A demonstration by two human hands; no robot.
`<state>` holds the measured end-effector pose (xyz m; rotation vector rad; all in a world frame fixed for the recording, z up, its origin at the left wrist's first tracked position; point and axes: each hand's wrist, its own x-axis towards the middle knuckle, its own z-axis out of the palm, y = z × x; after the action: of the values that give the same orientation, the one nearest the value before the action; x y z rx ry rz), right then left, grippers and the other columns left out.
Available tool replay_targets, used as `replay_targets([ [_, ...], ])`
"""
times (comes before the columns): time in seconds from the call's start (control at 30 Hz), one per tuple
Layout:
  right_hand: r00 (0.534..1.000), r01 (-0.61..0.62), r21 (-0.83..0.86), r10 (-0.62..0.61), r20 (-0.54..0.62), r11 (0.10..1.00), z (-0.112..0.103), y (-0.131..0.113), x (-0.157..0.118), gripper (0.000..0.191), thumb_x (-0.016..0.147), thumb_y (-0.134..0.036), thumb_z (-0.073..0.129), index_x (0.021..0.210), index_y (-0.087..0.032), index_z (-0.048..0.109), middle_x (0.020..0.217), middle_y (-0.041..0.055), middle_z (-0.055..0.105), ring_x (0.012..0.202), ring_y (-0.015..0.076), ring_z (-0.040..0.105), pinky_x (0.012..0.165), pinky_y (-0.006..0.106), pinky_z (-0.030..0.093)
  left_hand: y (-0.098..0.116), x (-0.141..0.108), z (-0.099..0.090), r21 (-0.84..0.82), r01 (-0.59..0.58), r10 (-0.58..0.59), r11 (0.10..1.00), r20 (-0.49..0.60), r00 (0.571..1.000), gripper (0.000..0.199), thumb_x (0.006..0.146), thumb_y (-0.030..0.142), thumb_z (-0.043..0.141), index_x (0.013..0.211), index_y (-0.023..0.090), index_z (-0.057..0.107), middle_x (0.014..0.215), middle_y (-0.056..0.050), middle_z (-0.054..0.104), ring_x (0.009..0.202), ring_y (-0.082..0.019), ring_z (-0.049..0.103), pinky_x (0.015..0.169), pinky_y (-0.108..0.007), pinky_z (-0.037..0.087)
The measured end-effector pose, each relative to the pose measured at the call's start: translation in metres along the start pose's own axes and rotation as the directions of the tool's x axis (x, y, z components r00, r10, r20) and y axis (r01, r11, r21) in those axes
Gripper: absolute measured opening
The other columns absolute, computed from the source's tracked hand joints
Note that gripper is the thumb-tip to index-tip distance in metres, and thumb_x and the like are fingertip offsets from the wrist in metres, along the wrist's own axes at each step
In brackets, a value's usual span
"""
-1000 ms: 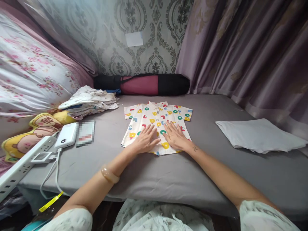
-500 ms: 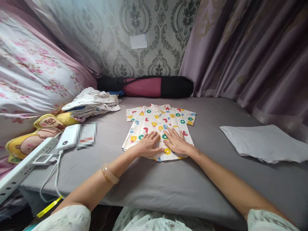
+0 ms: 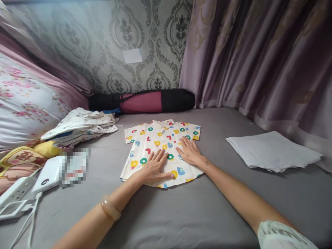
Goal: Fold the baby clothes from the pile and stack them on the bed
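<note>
A small short-sleeved shirt (image 3: 162,138) with colourful letter shapes lies spread flat on the grey sheet (image 3: 212,211), its collar pointing away from me. My left hand (image 3: 155,167) rests palm down on the lower left part of the shirt, fingers spread, thumb pointing right. On the shirt's right side lies my right hand (image 3: 190,152), also flat with its fingers apart, just below the right sleeve. Neither hand grasps the cloth.
Folded grey cloth (image 3: 272,150) lies on the right. Piled clothes (image 3: 83,126), a white power bank (image 3: 49,173) and a power strip (image 3: 18,190) with cables are on the left. A black and maroon bag (image 3: 141,102) lies along the wall.
The view has shifted, so the scene sits further left. My right hand has slid up and outward on the shirt, and the hands are further apart. Both remain flat.
</note>
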<state>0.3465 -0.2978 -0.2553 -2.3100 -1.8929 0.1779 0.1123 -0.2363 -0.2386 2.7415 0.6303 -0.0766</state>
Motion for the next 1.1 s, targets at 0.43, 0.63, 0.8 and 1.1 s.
replay_targets([
  [0.43,0.998,-0.046,0.001,0.046,-0.050,0.999,0.003,0.005,0.032,0.073,0.099,-0.054,0.018,0.153,-0.005,0.029,0.161,0.0152,0.020,0.149,0.0253,0.013,0.120,0.041,0.006,-0.021,0.117,-0.042,0.075,0.109,-0.080,0.991,-0.322,0.943,0.034,0.098,0.028,0.039,0.128,0.020,0.054,0.139,-0.010,0.055,0.125,-0.023,0.052,0.104,-0.039,0.038],
  [0.63,0.994,-0.053,-0.021,0.051,-0.093,0.998,0.003,0.003,0.028,0.070,0.100,-0.050,0.021,0.151,-0.004,0.032,0.160,0.0160,0.023,0.148,0.0257,0.016,0.120,0.043,0.007,-0.029,0.191,-0.057,0.008,0.200,-0.185,0.980,-0.344,0.921,0.034,0.094,0.021,0.043,0.123,0.018,0.060,0.130,-0.012,0.062,0.121,-0.023,0.055,0.102,-0.033,0.041],
  [0.8,0.994,-0.061,-0.005,0.060,-0.095,0.998,-0.001,-0.001,0.026,0.070,0.100,-0.052,0.022,0.151,-0.005,0.032,0.160,0.0154,0.022,0.148,0.0256,0.017,0.120,0.044,0.008,-0.040,0.233,-0.070,-0.133,0.493,-0.507,0.860,-0.332,0.795,0.034,0.093,0.034,0.044,0.111,0.017,0.068,0.122,-0.016,0.066,0.121,-0.033,0.053,0.097,-0.043,0.040],
  [1.1,0.986,-0.045,0.008,0.046,-0.161,0.999,0.010,0.004,0.027,0.070,0.100,-0.053,0.023,0.151,-0.006,0.033,0.159,0.0142,0.024,0.148,0.0259,0.018,0.120,0.045,0.008,-0.066,0.266,-0.068,-0.262,0.616,-0.667,0.743,-0.219,0.712,0.038,0.081,0.049,0.059,0.096,0.017,0.072,0.105,-0.018,0.072,0.121,-0.037,0.054,0.098,-0.046,0.039],
])
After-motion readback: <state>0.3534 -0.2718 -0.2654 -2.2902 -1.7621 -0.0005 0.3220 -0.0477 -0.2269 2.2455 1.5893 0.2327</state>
